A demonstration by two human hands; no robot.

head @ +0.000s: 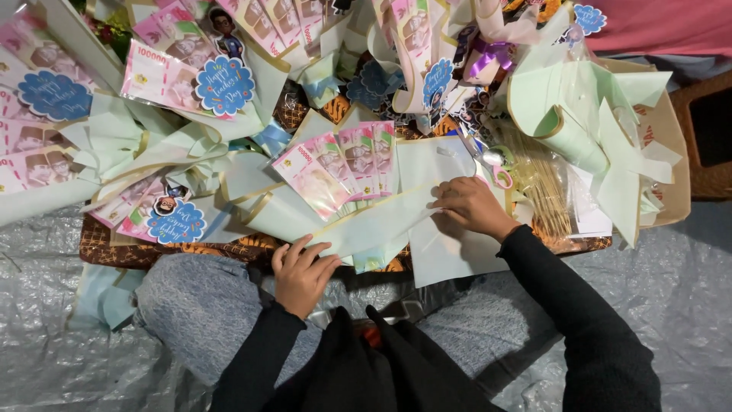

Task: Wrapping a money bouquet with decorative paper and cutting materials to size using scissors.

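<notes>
Two hands (303, 273), four blue tags (224, 84)

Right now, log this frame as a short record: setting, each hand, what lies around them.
setting: low table crowded with banknote bouquets, plastic sheet on the floor
left hand: fingers spread, pressing the near end of a pale green paper sheet
right hand: pressing the far end of the same sheet
centre bouquet: fanned pink banknotes, just beyond the sheet
scissors: past the right hand
sticks: thin bundle, right of the scissors
</notes>
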